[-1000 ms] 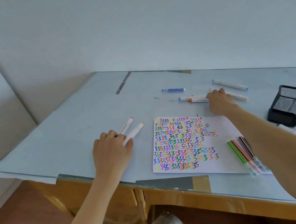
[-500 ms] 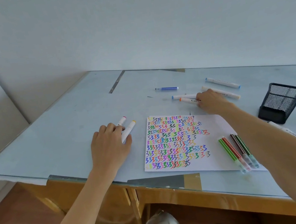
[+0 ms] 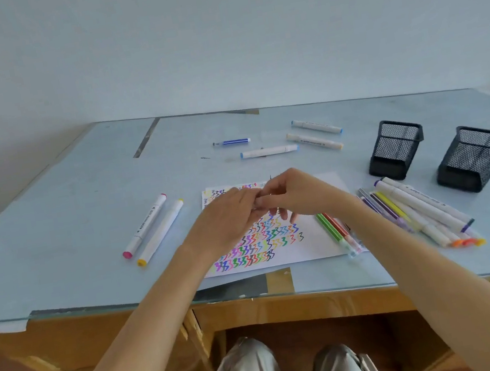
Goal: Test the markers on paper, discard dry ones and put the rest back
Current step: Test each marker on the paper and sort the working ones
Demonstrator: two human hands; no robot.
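The sheet of paper (image 3: 319, 237), crowded with colour squiggles, lies flat beneath both hands; thin and floppy, it likely slides on the smooth table (image 3: 52, 235) unless pressed down. 2 mesh holders (image 3: 395, 148) stand well right of the hands, tested markers (image 3: 418, 212) fanned just before them. 2 fat markers (image 3: 154, 228) lie left of the left hand (image 3: 226, 217); 4 more markers (image 3: 268, 151) lie beyond the hands. The right hand (image 3: 296, 191) meets the left above the paper, fingers of both curled around a small marker (image 3: 258, 201), mostly hidden. It is probably light, rigid, slick plastic: grip barrel and cap, pull straight.
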